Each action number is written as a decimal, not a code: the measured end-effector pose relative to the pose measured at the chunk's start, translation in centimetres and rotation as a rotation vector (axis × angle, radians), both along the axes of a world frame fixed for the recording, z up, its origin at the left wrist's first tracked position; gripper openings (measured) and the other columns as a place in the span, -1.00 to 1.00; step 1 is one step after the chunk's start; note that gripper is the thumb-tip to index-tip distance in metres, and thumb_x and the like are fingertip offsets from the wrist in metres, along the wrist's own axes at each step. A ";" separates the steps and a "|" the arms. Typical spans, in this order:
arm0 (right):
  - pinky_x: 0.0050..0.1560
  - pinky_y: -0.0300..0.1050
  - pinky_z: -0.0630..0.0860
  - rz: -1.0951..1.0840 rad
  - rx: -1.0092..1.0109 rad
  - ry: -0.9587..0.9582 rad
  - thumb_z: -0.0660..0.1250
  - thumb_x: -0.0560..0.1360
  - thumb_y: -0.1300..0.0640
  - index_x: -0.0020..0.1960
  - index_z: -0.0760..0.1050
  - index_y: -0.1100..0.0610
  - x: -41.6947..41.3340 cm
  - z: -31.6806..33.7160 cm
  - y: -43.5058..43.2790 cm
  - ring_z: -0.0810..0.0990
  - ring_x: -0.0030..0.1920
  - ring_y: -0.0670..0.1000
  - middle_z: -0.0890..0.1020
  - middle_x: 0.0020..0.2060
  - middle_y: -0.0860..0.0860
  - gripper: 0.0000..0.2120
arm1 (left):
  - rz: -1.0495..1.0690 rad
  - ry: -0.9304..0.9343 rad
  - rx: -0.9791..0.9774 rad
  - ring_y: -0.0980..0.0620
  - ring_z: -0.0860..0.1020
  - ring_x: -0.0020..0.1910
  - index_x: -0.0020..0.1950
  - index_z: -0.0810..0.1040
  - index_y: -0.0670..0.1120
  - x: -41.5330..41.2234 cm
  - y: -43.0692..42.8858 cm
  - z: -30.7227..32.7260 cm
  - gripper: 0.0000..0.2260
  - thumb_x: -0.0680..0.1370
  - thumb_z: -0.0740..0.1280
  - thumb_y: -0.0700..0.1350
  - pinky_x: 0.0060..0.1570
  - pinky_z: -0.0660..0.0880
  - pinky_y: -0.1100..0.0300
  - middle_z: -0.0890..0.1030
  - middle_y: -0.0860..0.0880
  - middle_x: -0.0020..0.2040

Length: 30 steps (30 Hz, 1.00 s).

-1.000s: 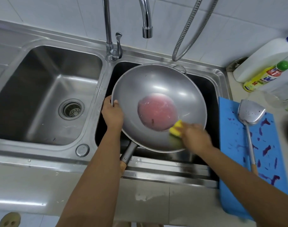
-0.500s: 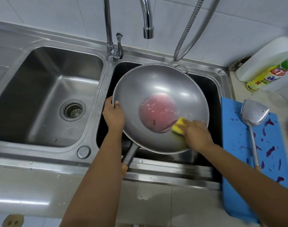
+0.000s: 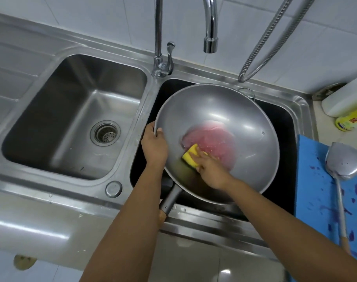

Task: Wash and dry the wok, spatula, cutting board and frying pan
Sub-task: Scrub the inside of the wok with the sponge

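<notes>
Steel sink (image 3: 147, 92), wok (image 3: 244, 110) inside — left hand (image 3: 154, 147) gripping its rim, right hand (image 3: 211, 169) holding yellow sponge (image 3: 191, 157) against its pink-stained bottom

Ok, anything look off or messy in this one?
Purple stains smear the cutting board right of the sink, where the spatula lies. Pink liquid pools in the wok, where the right hand scrubs with a sponge. Nothing looks damaged.

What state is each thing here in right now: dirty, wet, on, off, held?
Wok, over the right basin, pink liquid pooled inside.
Sponge, pressed against the wok's inside.
Left hand, gripping the wok's rim.
Right hand, holding the sponge.
Tap, off.
Cutting board, purple-stained.
Spatula, lying on the cutting board, untouched.
</notes>
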State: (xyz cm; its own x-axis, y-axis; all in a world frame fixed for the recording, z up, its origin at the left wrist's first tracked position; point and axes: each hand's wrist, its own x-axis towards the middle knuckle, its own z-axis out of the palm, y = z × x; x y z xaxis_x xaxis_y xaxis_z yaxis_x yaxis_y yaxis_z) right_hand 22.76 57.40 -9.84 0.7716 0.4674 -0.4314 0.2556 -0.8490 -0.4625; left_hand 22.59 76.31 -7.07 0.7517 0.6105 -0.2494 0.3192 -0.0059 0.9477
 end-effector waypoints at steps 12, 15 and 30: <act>0.52 0.20 0.04 -0.043 0.181 -0.076 0.18 0.59 0.28 0.57 0.11 0.02 5.0 -1.7 5.9 0.00 0.55 0.26 -0.02 0.58 0.06 -0.41 | 0.005 0.002 0.099 -0.01 0.56 0.06 0.26 0.51 -0.14 0.1 -0.1 -0.4 -0.76 0.63 0.20 -0.20 0.17 0.49 0.08 0.60 -0.06 0.08; 0.51 0.29 -0.05 -0.093 0.234 -0.076 0.15 0.61 0.28 0.57 0.10 -0.07 2.1 -1.7 6.0 -0.01 0.57 0.14 -0.04 0.58 -0.08 -0.40 | 0.006 0.010 0.112 0.02 0.56 0.03 0.25 0.51 -0.13 0.1 -0.2 -0.2 -0.77 0.63 0.20 -0.19 0.12 0.50 0.13 0.60 -0.04 0.05; 0.52 0.16 0.05 -0.214 0.409 -0.479 0.09 0.59 0.29 0.60 -0.01 0.07 7.3 -1.2 12.5 0.02 0.54 0.27 -0.06 0.58 0.13 -0.38 | -0.002 0.063 0.159 0.14 0.53 0.02 0.26 0.52 -0.06 0.0 -0.3 0.4 -0.77 0.64 0.20 -0.17 0.00 0.39 0.33 0.57 0.09 0.02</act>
